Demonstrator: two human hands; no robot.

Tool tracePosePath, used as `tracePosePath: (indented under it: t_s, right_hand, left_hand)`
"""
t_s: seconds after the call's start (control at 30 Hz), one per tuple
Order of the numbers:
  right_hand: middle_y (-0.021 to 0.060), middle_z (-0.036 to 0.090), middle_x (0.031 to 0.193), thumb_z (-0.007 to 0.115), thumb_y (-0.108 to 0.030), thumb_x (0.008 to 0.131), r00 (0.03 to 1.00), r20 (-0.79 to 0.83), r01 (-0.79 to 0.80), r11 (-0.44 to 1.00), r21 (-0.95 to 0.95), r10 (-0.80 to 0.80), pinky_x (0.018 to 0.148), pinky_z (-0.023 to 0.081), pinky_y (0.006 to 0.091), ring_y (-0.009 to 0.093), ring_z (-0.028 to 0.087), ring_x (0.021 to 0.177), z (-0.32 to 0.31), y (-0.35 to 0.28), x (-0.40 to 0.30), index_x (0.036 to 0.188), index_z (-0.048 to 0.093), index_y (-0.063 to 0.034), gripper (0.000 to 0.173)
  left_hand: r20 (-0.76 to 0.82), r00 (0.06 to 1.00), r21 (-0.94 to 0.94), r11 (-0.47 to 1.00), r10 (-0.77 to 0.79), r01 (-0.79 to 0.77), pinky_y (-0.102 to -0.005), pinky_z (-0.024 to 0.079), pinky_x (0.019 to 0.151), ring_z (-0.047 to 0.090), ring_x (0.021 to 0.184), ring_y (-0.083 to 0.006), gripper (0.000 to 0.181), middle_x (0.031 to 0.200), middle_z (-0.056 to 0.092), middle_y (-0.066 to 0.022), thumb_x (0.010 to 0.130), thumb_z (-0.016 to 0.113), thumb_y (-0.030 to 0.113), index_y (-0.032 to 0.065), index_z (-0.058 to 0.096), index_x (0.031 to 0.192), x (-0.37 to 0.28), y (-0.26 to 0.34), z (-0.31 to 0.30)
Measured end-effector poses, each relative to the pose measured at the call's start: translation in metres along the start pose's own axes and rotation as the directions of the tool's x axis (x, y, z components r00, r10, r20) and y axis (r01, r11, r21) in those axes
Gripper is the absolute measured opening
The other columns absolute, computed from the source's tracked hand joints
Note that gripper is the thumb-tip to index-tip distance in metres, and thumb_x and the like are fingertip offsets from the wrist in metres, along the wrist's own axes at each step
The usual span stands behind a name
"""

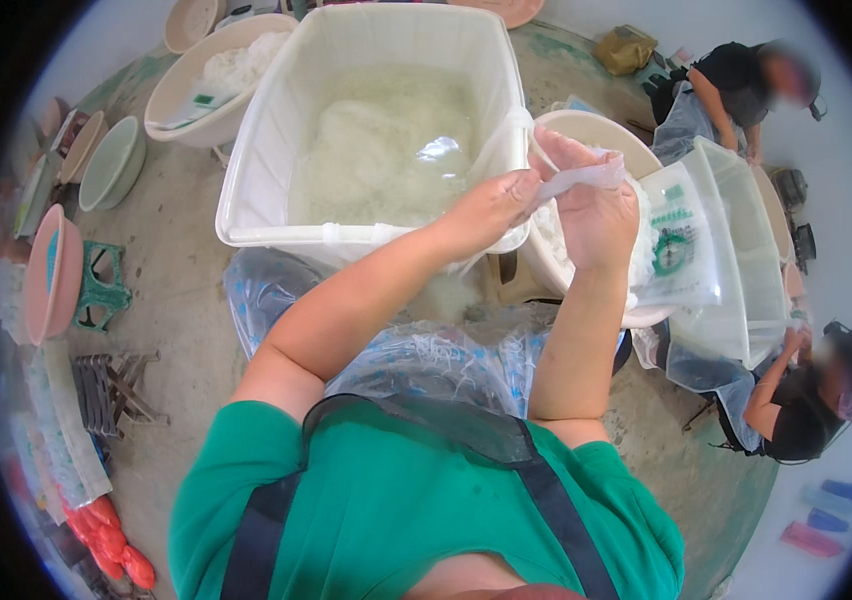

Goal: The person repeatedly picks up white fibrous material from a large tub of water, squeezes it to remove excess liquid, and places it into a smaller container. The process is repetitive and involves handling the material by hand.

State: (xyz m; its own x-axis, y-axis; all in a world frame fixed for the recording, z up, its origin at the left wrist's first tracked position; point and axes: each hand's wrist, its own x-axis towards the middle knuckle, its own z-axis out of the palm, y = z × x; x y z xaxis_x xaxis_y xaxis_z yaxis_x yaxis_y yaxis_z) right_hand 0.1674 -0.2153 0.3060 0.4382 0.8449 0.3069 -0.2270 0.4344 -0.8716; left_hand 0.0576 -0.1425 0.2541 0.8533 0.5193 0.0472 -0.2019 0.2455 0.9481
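A thin, translucent whitish strip of membrane-like material (pixel 583 176) stretches between my two hands, beside the right rim of a large white plastic tub (pixel 265 127). My left hand (pixel 493 206) pinches its near end between thumb and fingers. My right hand (pixel 595 217) is raised palm up, with the strip across its fingers. Cloudy water (pixel 373 150) fills part of the tub, and a pale mass lies under the surface. White bands (pixel 520 124) wrap the tub's rim. Below my right hand, a cream basin (pixel 598 127) holds white stringy material (pixel 550 225) and a printed plastic bag (pixel 677 232).
Another cream basin (pixel 171 97) with white material stands at the upper left. A pink basin (pixel 58 277) rests by a green plastic stool (pixel 103 285), near a folding stool (pixel 115 394). At right, two people (pixel 741 82) work around a pale tub (pixel 760 247).
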Motion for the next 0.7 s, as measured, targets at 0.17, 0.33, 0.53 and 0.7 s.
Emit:
tracePosePath:
  t_s: [0.17,0.33,0.53,0.7]
  right_hand:
    - [0.0103,0.063,0.106,0.057,-0.016,0.084,0.995,0.093,0.043,0.765,-0.643,0.022,0.07,0.048,0.0318,0.021,0.061,0.083,-0.013,-0.003,0.0,0.091,0.066,0.0003,0.02]
    - [0.007,0.063,0.105,0.06,-0.008,0.072,0.871,0.436,0.472,0.145,-0.869,-0.225,0.074,0.046,0.0311,0.025,0.055,0.078,-0.001,0.006,0.005,0.087,0.068,-0.0107,0.018]
    - [0.0175,0.041,0.133,0.048,-0.016,0.09,0.992,-0.035,0.126,0.989,0.074,-0.124,0.1,0.032,0.0405,0.026,0.035,0.126,-0.029,0.0,0.013,0.107,0.056,0.0043,0.028]
    - [0.0165,0.047,0.127,0.039,-0.023,0.095,0.992,-0.11,0.086,0.971,0.224,-0.062,0.089,0.039,0.0372,0.025,0.043,0.116,-0.041,0.014,0.012,0.108,0.052,-0.0064,0.025]
  left_hand:
    - [-0.005,0.974,-0.194,0.956,-0.226,0.221,-0.025,0.032,0.056,0.036,0.062,-0.009,0.036,0.068,0.043,0.0025,0.093,0.04,0.042,0.0085,0.051,0.084,0.007,0.01,-0.02]
    - [-0.16,0.926,0.773,0.627,0.342,-0.098,-0.0284,0.037,0.065,0.047,0.08,-0.0116,0.043,0.076,0.049,-0.0025,0.092,0.041,0.045,0.004,0.052,0.088,0.002,0.043,-0.007]
    - [-0.045,0.987,0.34,0.932,0.153,-0.129,-0.0327,0.038,0.07,0.046,0.082,-0.0155,0.036,0.08,0.049,-0.003,0.09,0.04,0.039,0.0045,0.05,0.093,-0.014,0.041,0.001]
    - [0.09,0.99,0.67,0.729,0.11,-0.142,-0.0302,0.037,0.061,0.041,0.063,-0.0154,0.022,0.068,0.044,-0.0005,0.086,0.036,0.024,0.0055,0.048,0.085,-0.013,0.012,-0.019]
